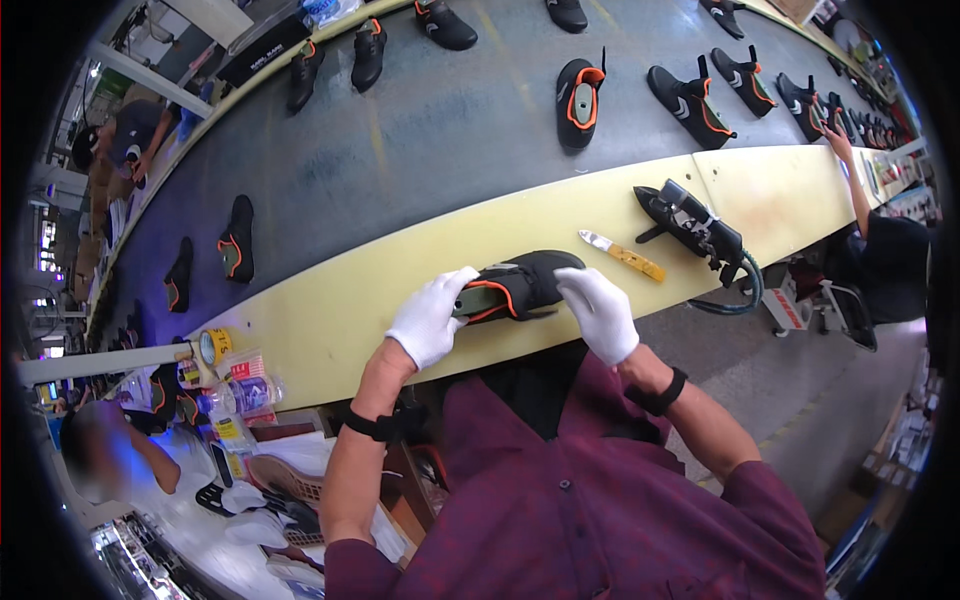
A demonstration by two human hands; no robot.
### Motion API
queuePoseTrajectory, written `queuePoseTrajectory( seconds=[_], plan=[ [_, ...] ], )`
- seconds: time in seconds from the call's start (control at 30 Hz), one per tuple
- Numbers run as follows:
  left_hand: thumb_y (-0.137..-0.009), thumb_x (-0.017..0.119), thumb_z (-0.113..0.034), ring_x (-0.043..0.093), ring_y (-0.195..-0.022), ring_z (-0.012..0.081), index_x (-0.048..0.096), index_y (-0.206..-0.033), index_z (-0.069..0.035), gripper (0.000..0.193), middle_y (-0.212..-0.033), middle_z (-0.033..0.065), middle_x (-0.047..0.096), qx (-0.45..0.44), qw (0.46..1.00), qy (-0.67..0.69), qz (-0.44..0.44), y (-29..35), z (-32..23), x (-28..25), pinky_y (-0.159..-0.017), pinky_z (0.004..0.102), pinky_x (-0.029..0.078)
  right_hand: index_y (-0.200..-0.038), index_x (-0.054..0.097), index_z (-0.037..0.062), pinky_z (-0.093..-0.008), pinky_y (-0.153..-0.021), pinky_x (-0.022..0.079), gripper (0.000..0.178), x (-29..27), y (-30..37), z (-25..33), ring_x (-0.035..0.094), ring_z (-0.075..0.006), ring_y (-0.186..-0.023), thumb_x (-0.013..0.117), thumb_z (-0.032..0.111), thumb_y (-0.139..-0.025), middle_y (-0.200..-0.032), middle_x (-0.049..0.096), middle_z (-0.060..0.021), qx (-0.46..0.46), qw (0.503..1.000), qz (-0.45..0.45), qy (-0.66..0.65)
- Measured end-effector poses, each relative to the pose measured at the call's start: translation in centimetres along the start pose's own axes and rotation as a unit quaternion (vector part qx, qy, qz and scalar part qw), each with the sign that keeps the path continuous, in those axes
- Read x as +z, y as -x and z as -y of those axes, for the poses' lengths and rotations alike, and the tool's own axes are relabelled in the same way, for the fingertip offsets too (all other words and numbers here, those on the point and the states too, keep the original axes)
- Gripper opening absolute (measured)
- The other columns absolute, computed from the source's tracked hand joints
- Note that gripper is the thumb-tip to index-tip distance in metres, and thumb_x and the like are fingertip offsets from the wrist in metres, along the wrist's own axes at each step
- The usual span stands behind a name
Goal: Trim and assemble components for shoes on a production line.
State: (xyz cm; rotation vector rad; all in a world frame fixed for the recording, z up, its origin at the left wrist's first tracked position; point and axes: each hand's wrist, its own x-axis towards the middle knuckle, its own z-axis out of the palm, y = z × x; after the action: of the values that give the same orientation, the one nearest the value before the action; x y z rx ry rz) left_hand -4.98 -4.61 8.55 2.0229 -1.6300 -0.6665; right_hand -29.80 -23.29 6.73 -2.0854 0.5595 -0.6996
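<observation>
A black shoe [545, 272] with orange trim and a green insole lies on the pale yellow bench top, its toe to the right. My left hand [428, 318], in a white glove, grips the shoe's heel end, with the thumb and fingers at the collar. My right hand [602, 312], also gloved in white, is beside the toe with its fingers stretched out; whether the fingertips touch the shoe is hard to tell. To the right lies a short-bladed knife [632, 259] with a yellow-orange handle. Beyond it rests a black hand-held device [705, 228] with a hose.
Several black-and-orange shoes [580, 100] stand on the dark conveyor [320, 170] across from me. Tape [214, 345] and bottles [245, 393] sit at the bench's left end. A co-worker [880, 250] reaches toward shoes at far right; other people are at the left.
</observation>
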Motion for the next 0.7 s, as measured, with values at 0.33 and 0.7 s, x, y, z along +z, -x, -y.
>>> queuePoseTrajectory(
  seconds=[0.33, 0.7],
  plan=[
    [-0.091, 0.083, -0.013, 0.061, -0.133, 0.0463, 0.038, -0.16, 0.005, 0.084, -0.143, 0.0281, 0.062, -0.126, 0.99, 0.048, -0.04, 1.3, 0.8, 2.2, -0.112, 0.0483, 0.051, -0.13, 0.072, 0.008, -0.0422, -0.076, 0.059, 0.041, 1.3, -1.9, 0.3, 0.072, -0.0347, -0.085, 0.069, -0.008, -0.092, -0.095, 0.069, -0.0154, 0.002, 0.99, 0.131, -0.042],
    [-0.083, 0.093, -0.03, 0.06, -0.13, 0.0458, 0.046, -0.153, 0.004, 0.091, -0.142, 0.0263, 0.061, -0.158, 0.968, 0.098, -0.169, 1.8, 0.4, 4.2, -0.112, 0.0506, 0.05, -0.12, 0.076, 0.0088, -0.0434, -0.081, 0.059, 0.023, 0.5, -7.2, 0.2, 0.072, -0.0366, -0.092, 0.074, 0.005, -0.097, -0.1, 0.072, -0.0152, -0.016, 0.968, 0.249, 0.008]
  ],
)
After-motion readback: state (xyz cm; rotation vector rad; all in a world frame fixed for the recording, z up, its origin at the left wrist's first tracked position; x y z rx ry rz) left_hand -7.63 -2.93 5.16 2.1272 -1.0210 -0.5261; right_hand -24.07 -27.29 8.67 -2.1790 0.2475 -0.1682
